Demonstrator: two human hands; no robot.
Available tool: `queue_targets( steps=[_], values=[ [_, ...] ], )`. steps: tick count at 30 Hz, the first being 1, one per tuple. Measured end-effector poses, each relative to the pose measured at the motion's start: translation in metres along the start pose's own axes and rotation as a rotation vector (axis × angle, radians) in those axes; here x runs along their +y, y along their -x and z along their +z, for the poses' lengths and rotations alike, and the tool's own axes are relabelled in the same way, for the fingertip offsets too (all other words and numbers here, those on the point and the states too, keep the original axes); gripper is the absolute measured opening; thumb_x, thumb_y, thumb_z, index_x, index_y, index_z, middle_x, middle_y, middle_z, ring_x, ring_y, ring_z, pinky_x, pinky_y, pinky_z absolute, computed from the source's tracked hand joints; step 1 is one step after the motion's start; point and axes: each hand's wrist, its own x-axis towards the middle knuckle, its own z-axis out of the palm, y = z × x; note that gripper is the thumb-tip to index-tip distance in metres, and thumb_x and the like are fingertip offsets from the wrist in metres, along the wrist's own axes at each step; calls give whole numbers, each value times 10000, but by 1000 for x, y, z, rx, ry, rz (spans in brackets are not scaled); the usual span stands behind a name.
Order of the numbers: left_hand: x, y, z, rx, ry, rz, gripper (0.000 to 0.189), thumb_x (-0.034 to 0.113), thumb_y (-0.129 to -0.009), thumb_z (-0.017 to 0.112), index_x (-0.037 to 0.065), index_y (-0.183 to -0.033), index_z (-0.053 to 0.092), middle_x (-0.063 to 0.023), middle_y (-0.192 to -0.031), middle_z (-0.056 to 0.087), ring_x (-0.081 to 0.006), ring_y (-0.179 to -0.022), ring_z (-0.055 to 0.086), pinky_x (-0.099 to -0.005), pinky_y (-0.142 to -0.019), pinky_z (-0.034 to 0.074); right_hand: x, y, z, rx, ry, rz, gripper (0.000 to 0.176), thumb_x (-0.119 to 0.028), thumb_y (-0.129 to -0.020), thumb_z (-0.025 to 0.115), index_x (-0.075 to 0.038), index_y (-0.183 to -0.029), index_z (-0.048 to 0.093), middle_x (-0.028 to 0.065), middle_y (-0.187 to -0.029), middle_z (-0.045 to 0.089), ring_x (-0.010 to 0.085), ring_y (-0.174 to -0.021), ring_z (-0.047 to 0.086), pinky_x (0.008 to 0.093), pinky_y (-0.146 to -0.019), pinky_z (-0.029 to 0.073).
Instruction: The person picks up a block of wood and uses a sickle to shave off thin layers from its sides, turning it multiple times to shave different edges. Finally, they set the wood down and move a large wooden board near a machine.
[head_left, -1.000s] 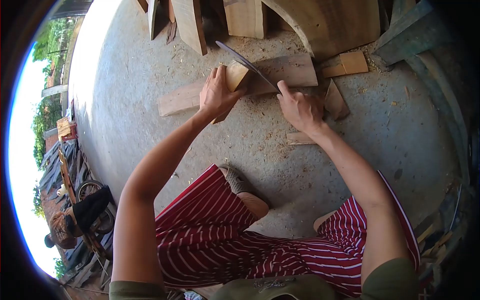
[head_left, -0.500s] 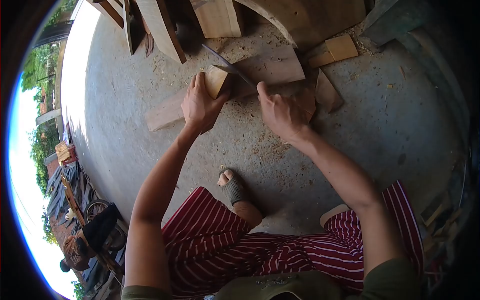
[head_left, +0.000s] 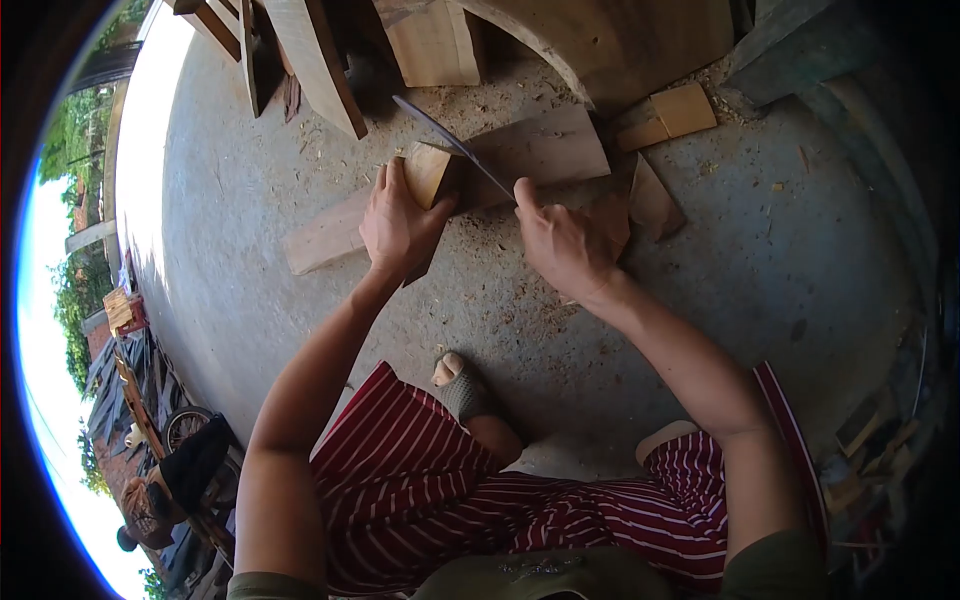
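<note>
My left hand is wrapped round a wooden block, keeping it on end over a long plank that lies on the floor. The block's pale top face tilts toward me. In my right hand is a machete with a long, narrow dark blade, its handle hidden inside my closed fingers. The blade points up and to the left, and overlaps the block's upper right edge in this view.
Wood offcuts lie right of the plank, beside a small light board. Large boards and a curved wooden piece stand at the back. Chips litter the concrete floor. My sandalled foot is nearer me.
The machete blade has swung slightly to the left and flattened its angle over the block. My left hand still grips the block, and the whole view has shifted a little.
</note>
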Motion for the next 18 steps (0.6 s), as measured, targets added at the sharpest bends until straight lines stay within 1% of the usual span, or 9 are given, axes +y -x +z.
queue_targets(
  steps=[2, 5, 7, 8, 10, 12, 14, 16, 18],
  values=[
    [9, -2, -3, -4, 10, -21, 697, 396, -723, 746, -5, -1221, 470, -195, -1187, 570, -408, -1093, 577, -489, -872, 485, 12, -8, 5, 50, 9, -32, 270, -177, -1003, 464, -14, -1209, 399, 221, -655, 646, 412, -613, 668, 508, -502, 523],
    [2, 1, -1, -21, 12, -53, 698, 394, -721, 747, -3, -1224, 471, -187, -1186, 570, -405, -1101, 574, -494, -864, 484, -9, 4, -7, 35, -14, -33, 273, -166, -1002, 467, -7, -1213, 397, 225, -660, 647, 406, -609, 666, 501, -494, 520],
    [4, 1, -1, 8, 27, -41, 678, 389, -722, 740, 5, -1211, 470, -188, -1178, 573, -400, -1103, 575, -496, -865, 484, -18, 9, -20, -46, 6, -35, 407, -45, -890, 492, 57, -1264, 367, 244, -737, 670, 395, -700, 699, 483, -571, 572],
    [5, -2, -1, 20, 35, -36, 678, 389, -722, 740, 5, -1211, 470, -188, -1178, 573, -400, -1103, 575, -496, -865, 484, -12, 3, -14, -37, 17, -39, 407, -45, -890, 492, 57, -1264, 367, 244, -737, 670, 395, -700, 699, 483, -571, 572],
    [7, 1, -2, -9, 33, -68, 673, 388, -726, 732, 7, -1214, 469, -191, -1170, 578, -398, -1095, 580, -497, -866, 484, 2, -4, -4, -87, 10, 17, 424, -31, -869, 518, 76, -1255, 379, 248, -701, 658, 382, -664, 696, 473, -564, 572],
    [10, 1, 1, 28, 41, -39, 666, 392, -728, 729, 10, -1210, 475, -189, -1162, 581, -401, -1090, 581, -496, -864, 483, -1, 1, -9, -42, 52, -2, 422, -36, -871, 521, 70, -1255, 383, 243, -705, 660, 377, -672, 699, 476, -566, 571],
    [8, 1, -1, 17, 42, -76, 657, 397, -726, 730, 16, -1199, 480, -188, -1154, 584, -400, -1090, 581, -500, -865, 481, -9, 5, -12, -19, 75, -37, 420, -41, -872, 523, 64, -1256, 386, 238, -708, 662, 372, -681, 702, 479, -568, 570],
    [3, -1, -3, -10, 36, -75, 668, 398, -720, 733, 21, -1207, 474, -198, -1155, 583, -401, -1094, 582, -498, -865, 484, -14, 10, -15, 0, 9, -33, 375, -90, -932, 501, 18, -1265, 366, 229, -666, 643, 404, -650, 674, 516, -529, 519],
    [6, 0, -2, 9, 58, -65, 695, 406, -717, 734, 22, -1230, 466, -200, -1161, 579, -402, -1095, 581, -498, -855, 487, 6, 0, 11, 12, 16, -35, 401, -76, -916, 505, 16, -1279, 360, 232, -667, 643, 405, -659, 675, 521, -540, 522]
  ],
)
